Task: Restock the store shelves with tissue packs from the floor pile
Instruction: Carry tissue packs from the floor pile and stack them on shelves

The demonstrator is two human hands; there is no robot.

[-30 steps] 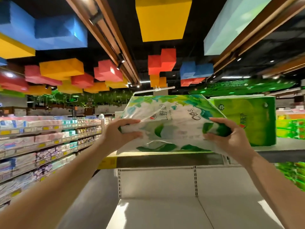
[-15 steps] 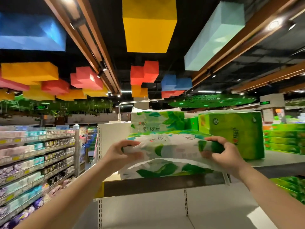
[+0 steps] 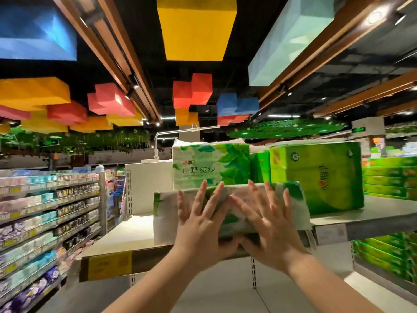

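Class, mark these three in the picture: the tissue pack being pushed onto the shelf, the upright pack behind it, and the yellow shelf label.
Pushed pack [image 3: 165, 213]: head view, its left front face.
Upright pack [image 3: 209, 164]: head view, middle of its printed front.
Yellow label [image 3: 110, 265]: head view, its centre.

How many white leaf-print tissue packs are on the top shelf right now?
2. One white leaf-print pack lies at the shelf's front edge, with the left hand and right hand pressed flat against it. Another stands upright behind it. More may be hidden behind.
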